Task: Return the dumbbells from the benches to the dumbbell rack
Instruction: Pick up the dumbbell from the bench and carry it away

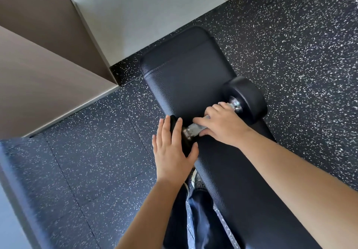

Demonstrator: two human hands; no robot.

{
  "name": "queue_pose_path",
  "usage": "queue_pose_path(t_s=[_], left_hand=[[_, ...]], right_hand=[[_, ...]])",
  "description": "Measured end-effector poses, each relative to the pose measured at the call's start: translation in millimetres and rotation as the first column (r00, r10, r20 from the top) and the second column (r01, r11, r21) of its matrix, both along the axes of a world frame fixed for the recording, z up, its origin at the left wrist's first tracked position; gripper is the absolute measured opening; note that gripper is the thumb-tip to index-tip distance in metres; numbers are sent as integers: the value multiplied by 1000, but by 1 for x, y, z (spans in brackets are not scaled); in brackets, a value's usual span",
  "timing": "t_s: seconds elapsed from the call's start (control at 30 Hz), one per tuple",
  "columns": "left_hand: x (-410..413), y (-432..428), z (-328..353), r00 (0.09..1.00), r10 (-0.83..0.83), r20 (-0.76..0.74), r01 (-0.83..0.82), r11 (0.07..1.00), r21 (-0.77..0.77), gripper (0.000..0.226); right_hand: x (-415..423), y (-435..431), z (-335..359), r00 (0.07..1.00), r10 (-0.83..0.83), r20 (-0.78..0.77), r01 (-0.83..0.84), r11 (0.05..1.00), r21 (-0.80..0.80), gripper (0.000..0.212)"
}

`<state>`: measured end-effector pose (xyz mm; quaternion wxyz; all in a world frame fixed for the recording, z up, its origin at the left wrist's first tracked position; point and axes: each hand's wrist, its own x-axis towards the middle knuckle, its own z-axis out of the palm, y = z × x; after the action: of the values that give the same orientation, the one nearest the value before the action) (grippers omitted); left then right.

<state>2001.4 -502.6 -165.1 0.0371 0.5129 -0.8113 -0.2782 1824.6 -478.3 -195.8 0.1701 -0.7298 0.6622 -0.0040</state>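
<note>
Fingers of right hand (222,124) curled round steel handle of black round-headed dumbbell (246,98), left hand (172,151) flat, fingers straight, against its left head, black padded bench (184,70) beneath both

Black padded bench (184,78) stands on dark speckled rubber floor (87,161). One dumbbell (246,99), black heads, metal handle, lies crosswise on the pad, a head at each long edge.

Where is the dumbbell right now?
In the head view, the dumbbell lies crosswise on the bench, right of centre. The right hand is over its handle, and the left hand rests flat on its left end.
</note>
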Motion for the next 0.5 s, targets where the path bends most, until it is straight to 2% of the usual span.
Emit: queue_pose_path(t_s=[0.1, 0.17, 0.27, 0.37, 0.5], left_hand=[[3, -6, 3, 999, 32, -15, -31, 998, 55, 71], [5, -11, 4, 997, 61, -42, -57, 995, 87, 69], [5, -17, 7, 992, 67, -106, -53, 991, 124, 58], [8, -17, 8, 988, 82, -132, -61, 986, 158, 53], [24, -12, 7, 986, 127, -112, -93, 960, 264, 53]], right_hand=[[4, 2, -2, 1000, -13, 0, 13, 998, -59, 31], [11, 4, -2, 996, -84, 17, 85, 995, -45, 32], [23, 8, 2, 982, -173, 78, 169, 984, 55, 47], [34, 16, 3, 958, -262, 118, 228, 944, 240, 49], [52, 24, 3, 923, -340, 180, 248, 883, 399, 48]])
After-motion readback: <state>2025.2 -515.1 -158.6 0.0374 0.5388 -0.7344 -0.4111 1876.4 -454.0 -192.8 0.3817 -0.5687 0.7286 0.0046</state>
